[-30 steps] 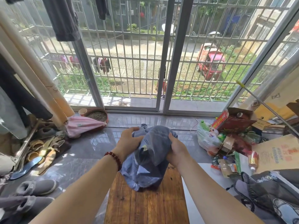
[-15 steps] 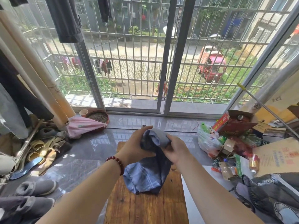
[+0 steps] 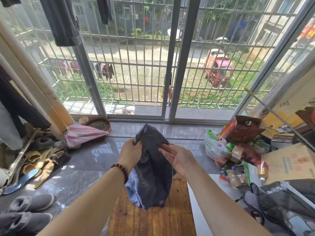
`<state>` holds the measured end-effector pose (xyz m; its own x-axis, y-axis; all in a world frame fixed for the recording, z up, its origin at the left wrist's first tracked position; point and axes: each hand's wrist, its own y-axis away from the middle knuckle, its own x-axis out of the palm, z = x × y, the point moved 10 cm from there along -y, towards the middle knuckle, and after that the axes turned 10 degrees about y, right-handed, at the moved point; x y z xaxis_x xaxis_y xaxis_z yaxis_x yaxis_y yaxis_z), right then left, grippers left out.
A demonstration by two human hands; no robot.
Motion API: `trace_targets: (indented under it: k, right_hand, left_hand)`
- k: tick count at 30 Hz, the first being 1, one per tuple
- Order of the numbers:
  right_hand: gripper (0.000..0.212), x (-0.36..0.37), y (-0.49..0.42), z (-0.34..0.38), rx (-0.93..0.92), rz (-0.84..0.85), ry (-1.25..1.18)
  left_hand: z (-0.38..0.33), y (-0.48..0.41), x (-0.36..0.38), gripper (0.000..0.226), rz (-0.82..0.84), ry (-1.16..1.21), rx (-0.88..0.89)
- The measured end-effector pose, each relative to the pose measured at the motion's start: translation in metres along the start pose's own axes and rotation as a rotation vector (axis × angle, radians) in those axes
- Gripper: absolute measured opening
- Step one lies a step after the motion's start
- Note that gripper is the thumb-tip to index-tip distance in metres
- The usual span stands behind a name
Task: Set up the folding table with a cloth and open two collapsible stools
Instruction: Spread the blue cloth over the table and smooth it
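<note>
A blue-grey cloth (image 3: 150,174) hangs bunched above the wooden folding table (image 3: 150,218), its lower end near the tabletop. My left hand (image 3: 131,153) pinches the cloth's upper left edge and lifts it. My right hand (image 3: 177,156) is beside the cloth on its right, palm turned up, fingers straight and touching the fabric. No stools are in view.
Shoes and insoles (image 3: 34,164) lie on the floor at left, with a pink bag (image 3: 81,135) and a dish of soil (image 3: 99,124) by the window. Bags, boxes and bottles (image 3: 238,147) crowd the right. A dark garment (image 3: 281,206) lies at lower right.
The cloth was clutched in both hands; now my left hand has raised one edge higher and my right hand has let go and opened beside it.
</note>
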<state>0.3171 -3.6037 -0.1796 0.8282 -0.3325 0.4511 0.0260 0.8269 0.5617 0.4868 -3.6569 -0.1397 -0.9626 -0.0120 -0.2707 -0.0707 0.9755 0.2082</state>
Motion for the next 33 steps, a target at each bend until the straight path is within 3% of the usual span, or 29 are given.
trace_targets:
  k: [4, 7, 14, 19, 22, 24, 27, 29, 33]
  right_hand:
    - [0.027, -0.002, 0.002, 0.007, -0.083, -0.066, 0.124]
    - [0.036, 0.002, 0.006, 0.016, -0.172, -0.099, 0.406]
    - [0.048, 0.022, 0.011, 0.034, -0.362, -0.133, 0.792]
    - [0.019, 0.027, 0.011, 0.053, -0.495, -0.192, 1.065]
    - [0.016, 0.018, 0.010, 0.067, -0.553, -0.300, 1.233]
    - [0.015, 0.015, 0.016, 0.076, -0.587, -0.300, 1.193]
    - [0.022, 0.014, 0.025, 0.087, -0.617, -0.226, 0.983]
    - [0.023, 0.013, 0.030, 0.092, -0.639, -0.190, 0.870]
    - [0.022, 0.000, 0.040, 0.100, -0.645, -0.217, 0.769]
  left_hand:
    - [0.010, -0.003, -0.004, 0.026, -0.008, 0.074, -0.039]
    - [0.008, -0.002, -0.001, 0.024, 0.030, 0.136, -0.027]
    - [0.000, 0.002, 0.010, 0.017, 0.167, 0.133, 0.023]
    - [-0.007, 0.009, 0.026, 0.019, 0.297, 0.055, 0.061]
    - [-0.015, 0.011, 0.031, 0.005, 0.313, 0.098, 0.085]
    - [-0.015, 0.013, 0.033, 0.017, 0.307, 0.103, 0.080]
    - [-0.004, 0.015, 0.031, 0.033, 0.237, -0.085, 0.092]
    - [0.006, 0.019, 0.025, 0.027, 0.130, -0.183, 0.072]
    - [0.019, 0.031, 0.014, 0.007, -0.067, -0.155, -0.032]
